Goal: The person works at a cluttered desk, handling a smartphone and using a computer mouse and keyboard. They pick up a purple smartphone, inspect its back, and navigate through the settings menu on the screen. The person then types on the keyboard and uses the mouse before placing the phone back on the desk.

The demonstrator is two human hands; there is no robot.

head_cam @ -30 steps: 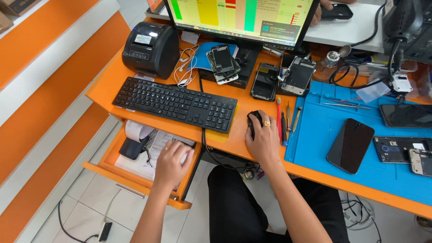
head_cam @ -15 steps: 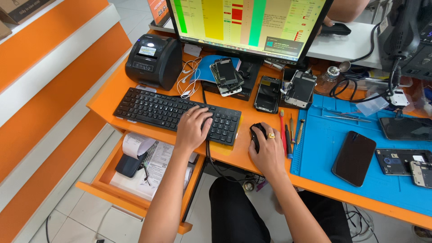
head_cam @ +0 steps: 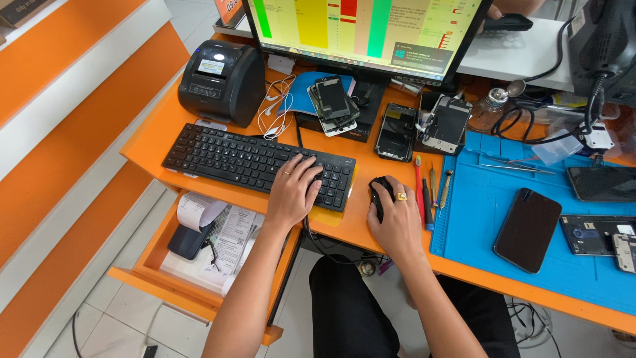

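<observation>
My left hand (head_cam: 293, 192) rests on the right end of a black keyboard (head_cam: 255, 164), fingers spread over the keys. Over a black mouse (head_cam: 379, 192) lies my right hand (head_cam: 397, 219), a gold ring on one finger, gripping it. Both sit on an orange desk (head_cam: 156, 142). Above them stands a monitor (head_cam: 368, 30) showing a coloured spreadsheet. Below the keyboard an orange drawer (head_cam: 165, 278) is pulled out, holding paper receipts (head_cam: 232, 232) and a dark wallet-like item (head_cam: 189, 240).
A black label printer (head_cam: 222, 79) stands at the back left. White earphones (head_cam: 275, 109) and stacked phones (head_cam: 334, 103) lie behind the keyboard. Screwdrivers (head_cam: 424, 195) border a blue mat (head_cam: 530, 199) with a dark phone (head_cam: 528, 229) and opened phone parts (head_cam: 596, 233).
My left hand left the open drawer and came up onto the keyboard's right end. My right hand stayed on the mouse. The view moved closer.
</observation>
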